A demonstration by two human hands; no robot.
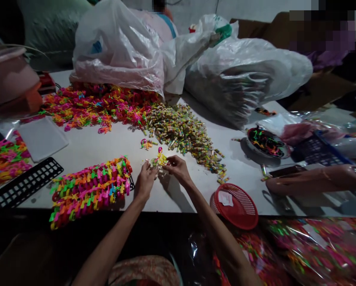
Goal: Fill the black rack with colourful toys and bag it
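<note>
A small yellow plastic toy figure with a pink top and a greenish round part is held upright between my two hands, just above the white table. My left hand grips it low on the left, fingers closed. From the right, my right hand pinches its side with thumb and fingers. Just beyond lies another small orange and pink plastic toy. Behind it spreads a heap of short, colourfully wrapped sticks. Left of my left hand, rows of bright plastic toys sit on a black rack.
A pile of loose bright plastic toys lies at the back left, under large plastic bags. An empty-looking black rack rests at left. Right are a red basket and a bowl. Another person's arm reaches in from the right.
</note>
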